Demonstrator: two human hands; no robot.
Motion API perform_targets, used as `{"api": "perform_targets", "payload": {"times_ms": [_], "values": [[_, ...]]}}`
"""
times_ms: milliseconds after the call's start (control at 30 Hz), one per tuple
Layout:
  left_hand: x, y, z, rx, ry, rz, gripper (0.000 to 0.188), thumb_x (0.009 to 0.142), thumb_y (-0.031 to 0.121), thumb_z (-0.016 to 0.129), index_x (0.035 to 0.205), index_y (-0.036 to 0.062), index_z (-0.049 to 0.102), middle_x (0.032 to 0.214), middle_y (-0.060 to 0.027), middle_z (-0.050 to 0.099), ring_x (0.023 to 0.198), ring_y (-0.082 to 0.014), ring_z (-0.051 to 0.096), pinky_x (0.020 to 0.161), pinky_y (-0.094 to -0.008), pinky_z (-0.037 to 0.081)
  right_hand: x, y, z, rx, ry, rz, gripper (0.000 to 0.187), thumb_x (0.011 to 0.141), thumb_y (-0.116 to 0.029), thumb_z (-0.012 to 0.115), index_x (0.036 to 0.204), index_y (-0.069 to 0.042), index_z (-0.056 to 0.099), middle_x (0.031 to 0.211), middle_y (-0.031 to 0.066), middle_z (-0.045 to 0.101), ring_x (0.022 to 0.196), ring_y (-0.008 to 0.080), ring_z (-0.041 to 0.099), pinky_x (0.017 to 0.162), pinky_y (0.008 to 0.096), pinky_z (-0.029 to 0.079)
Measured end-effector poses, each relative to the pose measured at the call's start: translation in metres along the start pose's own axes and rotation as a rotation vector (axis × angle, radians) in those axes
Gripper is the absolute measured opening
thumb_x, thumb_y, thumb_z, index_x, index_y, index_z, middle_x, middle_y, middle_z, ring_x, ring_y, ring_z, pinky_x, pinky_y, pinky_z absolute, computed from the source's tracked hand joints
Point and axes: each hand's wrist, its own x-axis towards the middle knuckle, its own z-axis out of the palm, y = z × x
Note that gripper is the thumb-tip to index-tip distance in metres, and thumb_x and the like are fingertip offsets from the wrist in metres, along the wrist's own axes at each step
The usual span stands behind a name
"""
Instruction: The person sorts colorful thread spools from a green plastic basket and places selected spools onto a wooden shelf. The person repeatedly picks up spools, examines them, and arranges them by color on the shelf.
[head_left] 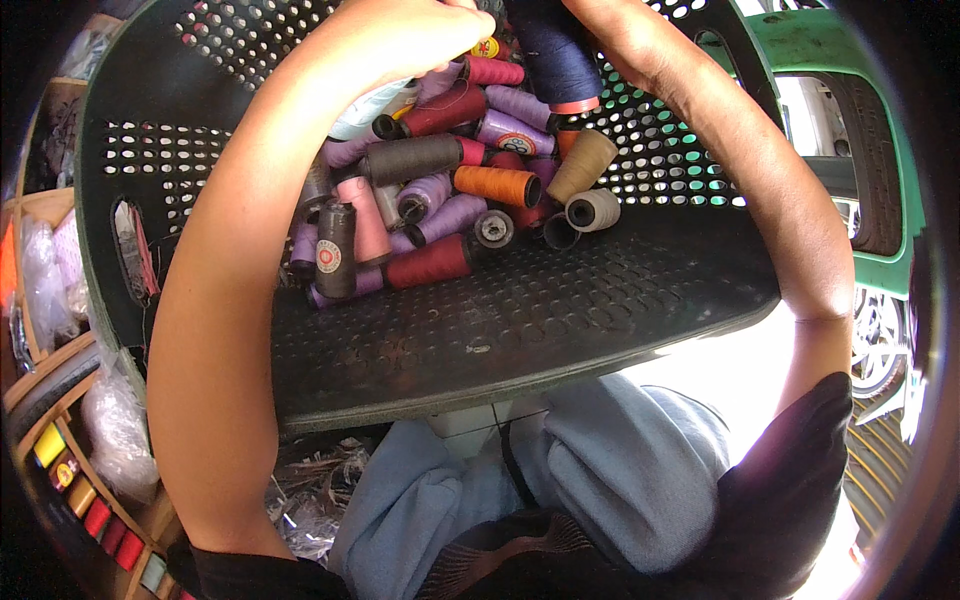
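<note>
At the top edge, my left hand [450, 32] is partly cut off, its visible fingers curled in. Whatever it may hold is hidden. Beside a large navy thread cone [553, 55] with a reddish base rim is my right hand [612, 28]. Its fingers lie beyond the picture, so its grip does not show. Under both hands lies a heap of thread spools, among them an orange spool [497, 186], a tan cone [584, 163], a dark grey spool [412, 157], a pink spool [364, 218] and a dark red spool [430, 262].
The spools lie in a black perforated plastic basket [520, 325] above my lap. Wooden shelving [60, 375] with spools and plastic bags runs along the left. A green plastic chair [840, 45] stands at the right, a wheel [880, 345] beyond it.
</note>
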Motion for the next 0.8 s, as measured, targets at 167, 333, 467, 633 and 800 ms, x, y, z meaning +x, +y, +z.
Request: {"api": "perform_targets", "payload": {"times_ms": [167,333,467,633,800], "values": [[0.011,-0.017,-0.011,-0.034,-0.022,0.004,0.021,0.092,0.011,0.059,0.081,-0.0045,0.071,0.066,-0.0112,0.067,0.057,-0.0169,0.061,0.054,-0.0324,0.048,0.001,0.002,0.002,0.092,0.031,-0.019,0.045,0.093,-0.035,0.054,0.104,0.005,0.07,0.091,0.0139,0.07,0.079,0.0212,0.064,0.072,0.0346,0.053],[0.001,0.0,-0.011,-0.001,0.023,-0.092,0.024,0.093,0.013,0.064,0.082,-0.0052,0.073,0.064,-0.0111,0.066,0.055,-0.017,0.059,0.053,-0.0328,0.046,0.004,0.005,-0.001,0.092,0.074,0.023,0.048,0.09,-0.038,0.057,0.107,0.005,0.069,0.094,0.015,0.069,0.08,0.0227,0.064,0.072,0.0344,0.053],[0.004,-0.003,-0.008,0.109,-0.013,-0.113,0.022,0.092,0.013,0.07,0.081,-0.0057,0.074,0.065,-0.0113,0.067,0.055,-0.0154,0.059,0.052,-0.032,0.045,0.007,0.01,-0.001,-0.045,0.192,-0.029,0.054,0.09,-0.043,0.057,0.111,0.006,0.069,0.102,0.0184,0.07,0.089,0.0252,0.066,0.081,0.0345,0.054],[0.009,-0.019,-0.011,0.044,-0.039,-0.049,0.023,0.095,0.014,0.07,0.083,-0.0046,0.074,0.064,-0.0093,0.065,0.054,-0.0146,0.058,0.05,-0.0302,0.045,0.002,0.004,-0.002,-0.072,0.097,-0.025,0.057,0.091,-0.045,0.055,0.114,0.006,0.069,0.107,0.0205,0.07,0.096,0.0264,0.066,0.087,0.0346,0.053],[0.013,-0.023,-0.014,-0.327,-0.076,-0.15,0.042,0.106,0.028,0.053,0.09,-0.0052,0.074,0.06,-0.007,0.061,0.05,-0.0171,0.056,0.049,-0.0309,0.048,0.014,0.015,-0.003,-0.086,0.08,-0.025,0.057,0.092,-0.045,0.054,0.115,0.005,0.069,0.108,0.021,0.071,0.097,0.0262,0.067,0.087,0.0337,0.053]]}}
